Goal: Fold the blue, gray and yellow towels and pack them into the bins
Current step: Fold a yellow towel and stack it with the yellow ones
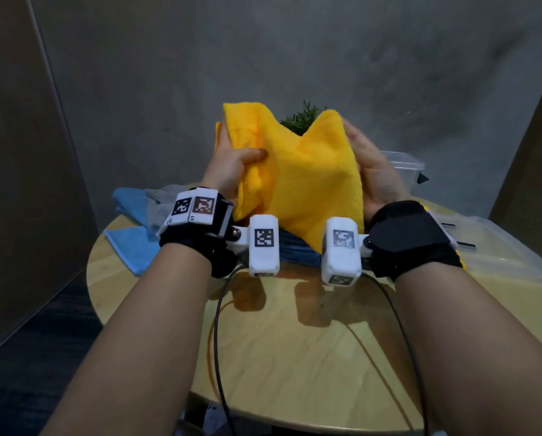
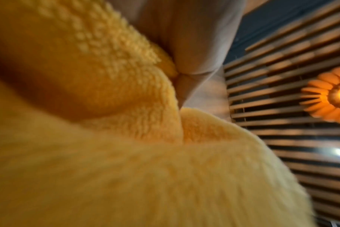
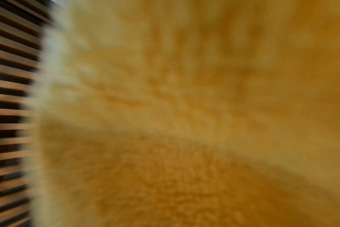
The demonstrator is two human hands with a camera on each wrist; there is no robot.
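A yellow towel [image 1: 307, 171] hangs in the air above the round wooden table [image 1: 294, 341], held between both hands. My left hand [image 1: 232, 165] grips its left edge, thumb pressed on the front of the cloth. My right hand [image 1: 370, 171] holds the right edge with the fingers behind the fabric. Yellow pile fills the left wrist view [image 2: 126, 153] and the right wrist view [image 3: 184, 107]; no fingers show there. A light blue towel [image 1: 131, 247] and a gray towel [image 1: 159, 206] lie on the table's left side. A darker blue cloth [image 1: 294, 250] lies under the yellow towel.
A clear plastic bin [image 1: 404, 168] stands at the back right, and a clear lid or shallow bin [image 1: 502, 247] lies at the right edge. A small green plant [image 1: 301, 119] rises behind the towel. Cables run from the wrist cameras across the table's near half.
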